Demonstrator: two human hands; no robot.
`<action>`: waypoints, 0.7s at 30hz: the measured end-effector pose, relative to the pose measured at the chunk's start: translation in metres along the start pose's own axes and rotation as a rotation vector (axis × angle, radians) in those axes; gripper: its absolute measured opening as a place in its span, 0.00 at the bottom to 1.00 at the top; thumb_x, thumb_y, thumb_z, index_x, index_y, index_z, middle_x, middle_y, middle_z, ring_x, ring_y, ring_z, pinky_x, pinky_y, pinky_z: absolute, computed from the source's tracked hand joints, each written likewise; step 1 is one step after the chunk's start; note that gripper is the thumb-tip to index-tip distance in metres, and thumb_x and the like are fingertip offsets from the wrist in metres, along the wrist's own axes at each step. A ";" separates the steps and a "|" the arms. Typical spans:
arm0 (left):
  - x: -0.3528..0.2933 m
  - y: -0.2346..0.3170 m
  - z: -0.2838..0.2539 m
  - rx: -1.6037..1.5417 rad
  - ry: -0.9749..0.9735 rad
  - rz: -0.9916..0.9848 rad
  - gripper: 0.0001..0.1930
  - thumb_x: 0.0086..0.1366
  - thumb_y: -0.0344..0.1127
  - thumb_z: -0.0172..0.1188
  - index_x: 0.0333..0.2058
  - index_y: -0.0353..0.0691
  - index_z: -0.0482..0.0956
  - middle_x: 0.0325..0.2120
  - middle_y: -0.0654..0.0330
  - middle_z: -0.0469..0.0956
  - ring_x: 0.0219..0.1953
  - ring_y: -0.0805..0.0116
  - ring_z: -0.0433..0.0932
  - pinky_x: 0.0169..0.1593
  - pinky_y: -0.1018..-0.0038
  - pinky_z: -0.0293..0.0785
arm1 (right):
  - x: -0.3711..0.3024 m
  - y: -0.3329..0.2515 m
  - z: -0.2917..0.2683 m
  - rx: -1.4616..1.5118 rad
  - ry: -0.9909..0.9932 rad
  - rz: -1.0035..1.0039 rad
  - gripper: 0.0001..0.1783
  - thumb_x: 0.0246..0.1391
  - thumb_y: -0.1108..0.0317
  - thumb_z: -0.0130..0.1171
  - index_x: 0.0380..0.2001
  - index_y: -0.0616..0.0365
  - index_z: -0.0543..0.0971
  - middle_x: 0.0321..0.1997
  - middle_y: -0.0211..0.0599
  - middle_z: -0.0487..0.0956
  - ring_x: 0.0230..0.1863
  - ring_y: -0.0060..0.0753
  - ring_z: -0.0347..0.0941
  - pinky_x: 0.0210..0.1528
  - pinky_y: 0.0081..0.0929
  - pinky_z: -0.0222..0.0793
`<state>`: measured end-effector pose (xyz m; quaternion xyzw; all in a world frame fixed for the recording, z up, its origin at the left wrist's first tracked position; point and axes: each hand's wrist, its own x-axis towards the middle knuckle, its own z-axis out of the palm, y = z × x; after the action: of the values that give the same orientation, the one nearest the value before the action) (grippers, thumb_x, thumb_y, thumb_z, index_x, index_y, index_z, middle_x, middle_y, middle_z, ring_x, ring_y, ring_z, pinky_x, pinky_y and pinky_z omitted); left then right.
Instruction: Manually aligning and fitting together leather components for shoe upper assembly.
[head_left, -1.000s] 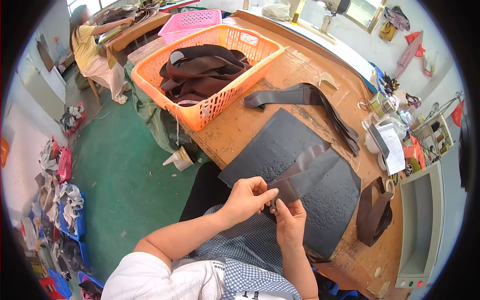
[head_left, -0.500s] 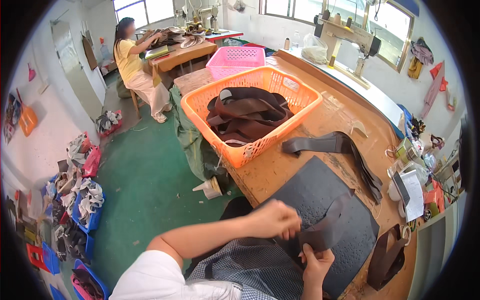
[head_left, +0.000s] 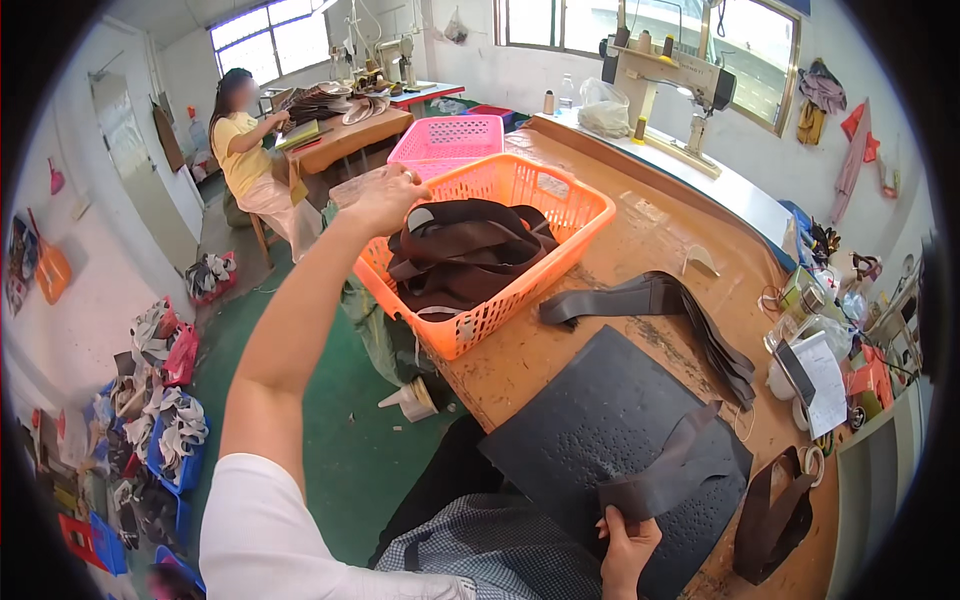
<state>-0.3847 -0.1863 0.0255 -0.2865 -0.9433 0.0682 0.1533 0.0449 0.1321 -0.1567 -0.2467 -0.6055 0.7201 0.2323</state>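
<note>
My left hand [head_left: 388,198] is at the left rim of an orange plastic basket [head_left: 510,305], its fingers loosely bent and nothing seen in them; their tips are partly hidden. Inside the basket lies a heap of dark brown strips [head_left: 470,250]. My right hand [head_left: 628,545] pinches the near end of a dark strip [head_left: 655,485] between thumb and fingers. That strip lies in a curve over a black pitted mat [head_left: 570,410] on the table.
A folded bundle of dark strips [head_left: 655,297] lies beyond the mat, and a looped brown strip [head_left: 775,525] to its right. Behind the basket is a pink basket [head_left: 445,140]. A sewing machine [head_left: 690,85] stands far right. Another person [head_left: 245,150] sits at a table far left.
My left hand has left the strip over the mat and reached forward and left to the orange basket. My right hand keeps its hold on the strip. The view has shifted slightly.
</note>
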 end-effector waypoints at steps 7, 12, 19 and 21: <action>-0.008 -0.014 -0.011 0.149 -0.013 0.342 0.26 0.45 0.26 0.70 0.48 0.48 0.81 0.56 0.56 0.72 0.65 0.50 0.61 0.66 0.52 0.60 | -0.001 -0.003 0.001 0.017 -0.027 0.008 0.10 0.55 0.83 0.59 0.42 0.67 0.80 0.29 0.35 0.81 0.22 0.22 0.74 0.22 0.18 0.68; 0.000 0.063 -0.121 -0.665 0.030 0.348 0.10 0.61 0.34 0.64 0.38 0.35 0.78 0.38 0.60 0.79 0.45 0.70 0.74 0.50 0.70 0.72 | -0.022 -0.051 -0.006 0.114 0.070 -0.136 0.15 0.54 0.85 0.57 0.46 0.67 0.79 0.31 0.37 0.81 0.20 0.22 0.72 0.21 0.19 0.67; -0.005 0.188 -0.180 -1.054 -0.191 0.333 0.10 0.66 0.36 0.62 0.41 0.36 0.82 0.27 0.70 0.78 0.30 0.81 0.73 0.35 0.77 0.71 | -0.084 -0.151 -0.024 0.770 -0.354 -0.201 0.22 0.61 0.76 0.57 0.58 0.65 0.70 0.51 0.53 0.76 0.20 0.27 0.67 0.24 0.21 0.68; -0.005 0.216 -0.174 -1.253 -0.211 0.418 0.11 0.65 0.36 0.63 0.42 0.36 0.83 0.30 0.69 0.81 0.32 0.81 0.75 0.38 0.77 0.72 | -0.092 -0.164 -0.022 1.012 -0.501 0.061 0.18 0.59 0.79 0.59 0.53 0.66 0.74 0.46 0.48 0.80 0.23 0.26 0.71 0.26 0.21 0.69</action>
<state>-0.2111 -0.0037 0.1421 -0.4899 -0.7391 -0.4366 -0.1517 0.1351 0.1166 0.0090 0.0566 -0.2140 0.9636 0.1500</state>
